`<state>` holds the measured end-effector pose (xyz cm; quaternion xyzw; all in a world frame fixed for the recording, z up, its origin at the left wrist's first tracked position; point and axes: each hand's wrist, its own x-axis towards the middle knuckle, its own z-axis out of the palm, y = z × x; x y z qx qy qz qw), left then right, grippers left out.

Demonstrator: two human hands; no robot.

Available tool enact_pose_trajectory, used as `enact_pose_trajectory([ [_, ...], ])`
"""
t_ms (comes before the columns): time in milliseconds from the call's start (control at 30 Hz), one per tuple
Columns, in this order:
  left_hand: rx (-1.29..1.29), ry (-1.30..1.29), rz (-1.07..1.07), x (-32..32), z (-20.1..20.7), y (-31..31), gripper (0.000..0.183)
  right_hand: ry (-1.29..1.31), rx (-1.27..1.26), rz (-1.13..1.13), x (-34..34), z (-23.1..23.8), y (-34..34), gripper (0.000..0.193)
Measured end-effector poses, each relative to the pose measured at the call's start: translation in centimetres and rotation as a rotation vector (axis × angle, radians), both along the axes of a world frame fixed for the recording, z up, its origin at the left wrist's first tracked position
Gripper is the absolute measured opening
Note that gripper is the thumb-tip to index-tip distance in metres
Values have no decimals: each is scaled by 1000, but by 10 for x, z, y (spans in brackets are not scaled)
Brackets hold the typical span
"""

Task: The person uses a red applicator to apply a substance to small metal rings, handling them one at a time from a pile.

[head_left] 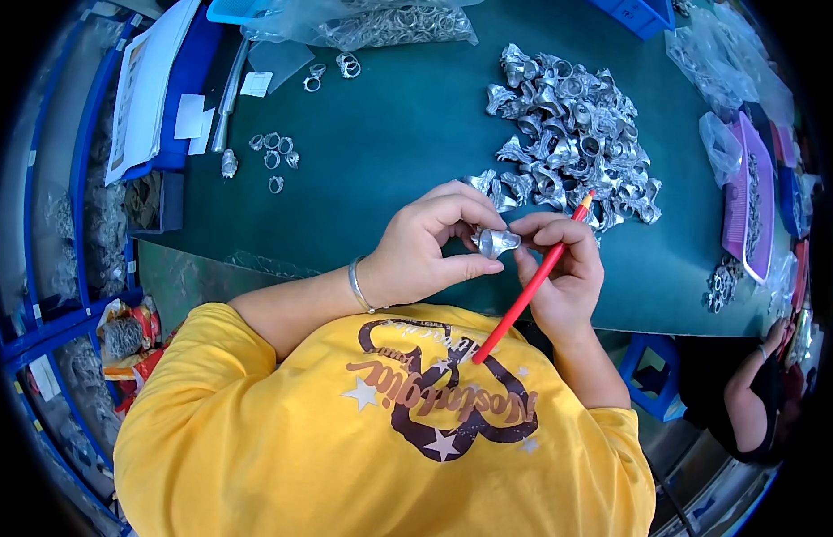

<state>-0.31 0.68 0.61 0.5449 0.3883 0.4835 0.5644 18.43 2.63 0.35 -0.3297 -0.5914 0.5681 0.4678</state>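
Close to my chest, over the table's near edge, both hands meet at one silver metal ring [498,242]. My left hand [431,237] pinches it between thumb and fingers from the left. On its right side the fingertips of my right hand [564,268] touch the ring too. A red pencil [533,285] is also tucked in my right hand, slanting with its tip up and to the right. Just beyond the hands lies a large heap of similar silver rings [573,125].
Small groups of rings [272,150] lie at the table's left, near a tapered metal rod [229,98]. A bag of rings [398,27] sits at the far edge. A purple basket [747,197] stands at the right, and another person [747,403] is at lower right.
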Motion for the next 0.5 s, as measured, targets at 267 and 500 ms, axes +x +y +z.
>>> enact_pose_trajectory([
  [267, 133, 264, 70, -1, 1, 1, 34, -30, -27, -105, -3, 4, -1, 16],
  [500, 150, 348, 92, 0, 5, -1, 31, -12, -13, -23, -3, 0, -6, 17],
])
